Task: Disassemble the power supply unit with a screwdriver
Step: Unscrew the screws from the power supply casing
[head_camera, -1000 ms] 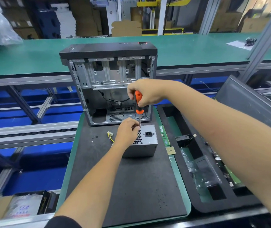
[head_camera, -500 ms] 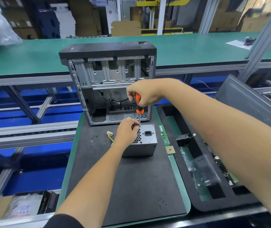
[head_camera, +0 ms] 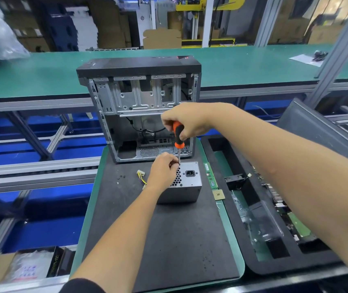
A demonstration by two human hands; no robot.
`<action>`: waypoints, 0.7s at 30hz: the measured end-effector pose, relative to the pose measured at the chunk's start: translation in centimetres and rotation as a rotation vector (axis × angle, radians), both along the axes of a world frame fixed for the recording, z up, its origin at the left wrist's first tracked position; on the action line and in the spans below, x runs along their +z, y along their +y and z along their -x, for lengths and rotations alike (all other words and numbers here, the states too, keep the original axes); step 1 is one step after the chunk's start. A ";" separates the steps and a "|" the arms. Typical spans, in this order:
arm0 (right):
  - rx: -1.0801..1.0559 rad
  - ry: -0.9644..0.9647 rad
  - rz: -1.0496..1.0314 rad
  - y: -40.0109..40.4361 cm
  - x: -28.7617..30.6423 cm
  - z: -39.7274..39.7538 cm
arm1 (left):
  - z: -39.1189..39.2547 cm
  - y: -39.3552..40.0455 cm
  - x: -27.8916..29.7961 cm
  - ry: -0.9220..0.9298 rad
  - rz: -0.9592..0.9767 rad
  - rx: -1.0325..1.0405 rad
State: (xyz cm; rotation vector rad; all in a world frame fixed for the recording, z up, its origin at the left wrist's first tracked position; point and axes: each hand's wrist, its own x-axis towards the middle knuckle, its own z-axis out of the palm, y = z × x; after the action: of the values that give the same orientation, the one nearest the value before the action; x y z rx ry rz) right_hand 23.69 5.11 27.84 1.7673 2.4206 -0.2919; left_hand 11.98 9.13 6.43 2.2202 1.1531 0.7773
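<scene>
We grip screwdriver in right hand, shaft upright, tip at power supply unit top; left hand pinches shaft near tip.

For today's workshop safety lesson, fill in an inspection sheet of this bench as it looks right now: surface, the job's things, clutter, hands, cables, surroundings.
Surface: black mat on a green-edged board.
Job's things: power supply unit lies on the mat; orange-handled screwdriver stands upright, tip at its top face.
Clutter: loose screws left of the unit; memory stick and a small chip to its right.
Hands: right hand grips the handle; left hand pinches at the shaft tip.
Cables: yellow wire bundle beside the unit.
Surroundings: open computer case behind; black foam tray of parts to the right.
</scene>
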 end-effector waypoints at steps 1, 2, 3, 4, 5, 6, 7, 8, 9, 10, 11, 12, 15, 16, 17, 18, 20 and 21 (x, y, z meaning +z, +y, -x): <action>-0.006 0.035 0.009 0.0 0.0 -0.1 | 0.0 0.0 0.0 -0.001 0.002 0.000; -0.021 0.056 0.018 -0.1 -0.1 0.0 | 0.0 0.0 0.1 -0.003 0.003 -0.001; -0.047 0.052 0.015 -0.1 -0.3 0.1 | 0.0 -0.1 0.1 -0.004 0.005 -0.003; -0.079 0.039 -0.004 -0.1 -0.4 0.3 | 0.0 -0.1 0.2 -0.004 0.008 -0.006; -0.127 0.020 -0.021 0.1 -0.6 0.5 | 0.0 -0.2 0.2 -0.006 0.012 -0.008; -0.164 -0.047 -0.040 0.1 -0.7 0.7 | 0.0 -0.2 0.3 -0.009 0.015 -0.008; -0.174 -0.168 -0.067 0.1 -0.8 0.8 | 0.0 -0.2 0.3 -0.011 0.016 -0.006; -0.176 -0.244 -0.102 0.1 -0.9 1.1 | 0.0 -0.3 0.3 -0.010 0.017 -0.004; -0.158 -0.278 -0.124 0.3 -1.0 1.1 | 0.0 -0.3 0.3 -0.009 0.016 -0.003; -0.147 -0.254 -0.123 0.4 -1.2 1.0 | 0.0 -0.3 0.3 -0.010 0.015 -0.002; -0.137 -0.223 -0.098 0.5 -1.1 0.9 | 0.0 -0.3 0.3 -0.012 0.015 -0.002; -0.114 -0.158 -0.079 0.4 -1.0 0.7 | 0.0 -0.3 0.3 -0.011 0.013 0.000; -0.078 0.034 -0.021 0.2 -0.5 0.2 | 0.0 -0.1 0.2 0.006 0.012 -0.004; -0.080 0.105 0.008 0.1 -0.5 0.1 | 0.0 -0.1 0.2 0.006 0.012 -0.004; -0.092 0.155 0.030 -0.1 -0.5 0.0 | 0.0 -0.1 0.2 0.006 0.013 -0.005; -0.102 0.179 0.022 -0.1 -0.7 -0.1 | 0.0 -0.2 0.2 0.005 0.013 -0.005; -0.137 0.138 -0.058 -0.2 -1.1 -0.1 | 0.0 -0.2 0.2 0.001 0.011 -0.008; -0.181 0.090 -0.094 -0.2 -1.1 -0.1 | 0.0 -0.2 0.2 0.003 0.008 -0.008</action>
State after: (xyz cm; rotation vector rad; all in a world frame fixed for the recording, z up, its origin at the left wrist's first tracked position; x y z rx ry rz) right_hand 23.74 4.96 26.74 2.0612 2.3731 -0.2859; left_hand 12.00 8.91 6.64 2.2188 1.1460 0.7649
